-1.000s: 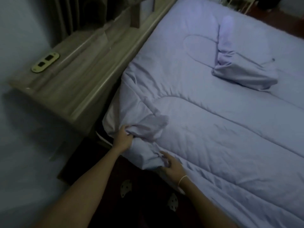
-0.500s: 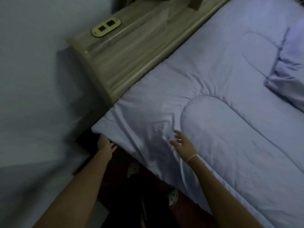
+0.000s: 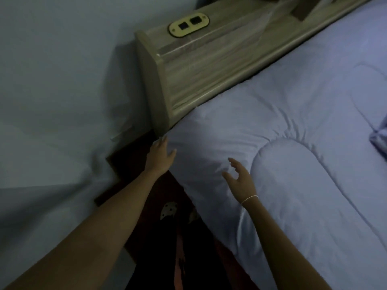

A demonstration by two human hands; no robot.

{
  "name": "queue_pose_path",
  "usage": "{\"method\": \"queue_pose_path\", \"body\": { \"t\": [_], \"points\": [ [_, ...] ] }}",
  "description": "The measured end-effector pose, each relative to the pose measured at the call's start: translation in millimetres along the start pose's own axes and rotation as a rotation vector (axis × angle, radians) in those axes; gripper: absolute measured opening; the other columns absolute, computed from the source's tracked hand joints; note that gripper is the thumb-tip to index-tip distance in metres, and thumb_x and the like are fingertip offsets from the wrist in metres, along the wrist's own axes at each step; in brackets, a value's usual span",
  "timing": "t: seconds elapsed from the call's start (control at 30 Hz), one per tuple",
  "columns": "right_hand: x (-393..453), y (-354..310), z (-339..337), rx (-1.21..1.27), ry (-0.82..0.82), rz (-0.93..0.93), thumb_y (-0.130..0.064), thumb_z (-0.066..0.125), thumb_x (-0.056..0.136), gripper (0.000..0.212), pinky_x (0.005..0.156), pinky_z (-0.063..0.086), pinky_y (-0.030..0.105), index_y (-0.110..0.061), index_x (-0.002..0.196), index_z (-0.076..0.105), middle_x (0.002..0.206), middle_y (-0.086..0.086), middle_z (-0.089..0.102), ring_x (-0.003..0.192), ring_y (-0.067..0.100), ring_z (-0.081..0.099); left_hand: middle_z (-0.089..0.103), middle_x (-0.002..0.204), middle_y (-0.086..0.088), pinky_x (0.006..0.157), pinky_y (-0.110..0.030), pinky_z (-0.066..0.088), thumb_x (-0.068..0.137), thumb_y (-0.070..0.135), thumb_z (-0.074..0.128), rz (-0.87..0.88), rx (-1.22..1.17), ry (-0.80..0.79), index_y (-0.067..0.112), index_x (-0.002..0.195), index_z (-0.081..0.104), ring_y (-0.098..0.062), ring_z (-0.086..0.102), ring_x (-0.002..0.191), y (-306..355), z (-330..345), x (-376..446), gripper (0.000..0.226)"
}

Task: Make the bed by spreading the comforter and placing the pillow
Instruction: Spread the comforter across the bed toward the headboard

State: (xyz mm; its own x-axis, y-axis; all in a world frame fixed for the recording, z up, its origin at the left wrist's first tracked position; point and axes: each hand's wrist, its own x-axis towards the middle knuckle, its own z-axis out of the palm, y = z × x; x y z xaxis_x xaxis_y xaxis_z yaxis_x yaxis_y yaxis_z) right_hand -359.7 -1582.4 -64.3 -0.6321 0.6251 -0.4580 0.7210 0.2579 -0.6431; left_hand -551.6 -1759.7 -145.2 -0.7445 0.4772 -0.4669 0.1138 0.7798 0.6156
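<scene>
A lilac quilted comforter (image 3: pixel 303 126) covers the bed, its corner lying flat against the end of the wooden headboard. My left hand (image 3: pixel 160 156) rests open and flat against the comforter's corner edge, beside the headboard's end. My right hand (image 3: pixel 240 178) hovers just over the comforter's side edge, fingers spread and empty, a thin bracelet on the wrist. A folded lilac piece (image 3: pixel 379 141), perhaps the pillow, shows only at the right edge of the frame.
The wooden headboard (image 3: pixel 201 65) runs along the bed's top and carries a gold oval socket plate (image 3: pixel 188 25). A pale wall (image 3: pixel 58 91) stands to the left. Below me are a dark floor and spotted slippers (image 3: pixel 168 210) close to the bed's side.
The bunched corner that both hands gripped has been pulled out flat to the headboard. Both hands have let go and opened. The view has swung left, putting the folded piece at the frame's edge.
</scene>
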Motion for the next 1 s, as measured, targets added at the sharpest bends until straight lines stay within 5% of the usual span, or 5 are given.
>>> {"method": "queue_pose_path", "body": {
  "t": [0.3,0.5,0.63,0.83,1.0],
  "points": [
    [156,-13,34,-0.565,0.123,-0.287,-0.047,0.046,0.093,0.066,0.117,0.009,0.049,-0.023,0.148,0.020,0.158,0.011,0.014,0.146,0.032,0.010,0.033,0.151,-0.010,0.107,-0.050,0.036,0.086,0.061,0.048,-0.215,-0.061,0.039,0.016,0.147,0.023,-0.031,0.035,0.136,19,63,74,0.080],
    [171,3,72,-0.502,0.458,-0.470,-0.022,0.045,0.097,0.033,0.103,0.041,0.054,-0.009,0.123,0.060,0.128,0.013,0.060,0.127,0.043,0.046,0.063,0.084,-0.019,0.081,-0.041,0.043,0.094,0.014,0.048,-0.153,-0.101,0.363,0.009,0.088,0.054,-0.033,0.057,0.085,21,72,88,0.010],
    [164,-20,96,-0.554,0.475,-0.589,-0.007,0.065,0.086,0.019,0.091,0.048,0.053,-0.006,0.104,0.067,0.112,0.015,0.068,0.110,0.039,0.060,0.066,0.087,-0.017,0.098,-0.049,0.036,0.090,0.015,0.049,-0.265,0.030,0.507,0.013,0.092,0.055,-0.034,0.059,0.091,-26,47,70,0.007],
    [165,-38,124,-0.723,-0.107,-0.718,-0.019,0.049,0.093,0.024,0.108,0.032,0.049,-0.011,0.108,0.066,0.110,0.016,0.066,0.112,0.038,0.056,0.068,0.096,-0.019,0.092,-0.044,0.038,0.090,0.018,0.051,-0.351,0.041,0.409,0.013,0.099,0.061,-0.038,0.061,0.094,-51,60,76,0.015],
    [212,-46,43,-0.643,0.343,-0.588,-0.027,0.038,0.094,0.037,0.106,0.030,0.057,-0.011,0.116,0.062,0.121,0.016,0.063,0.116,0.035,0.056,0.052,0.130,-0.016,0.095,-0.048,0.045,0.093,0.028,0.047,-0.435,-0.122,0.309,0.018,0.125,0.052,-0.035,0.050,0.118,-48,69,92,0.034]
  ]
}}
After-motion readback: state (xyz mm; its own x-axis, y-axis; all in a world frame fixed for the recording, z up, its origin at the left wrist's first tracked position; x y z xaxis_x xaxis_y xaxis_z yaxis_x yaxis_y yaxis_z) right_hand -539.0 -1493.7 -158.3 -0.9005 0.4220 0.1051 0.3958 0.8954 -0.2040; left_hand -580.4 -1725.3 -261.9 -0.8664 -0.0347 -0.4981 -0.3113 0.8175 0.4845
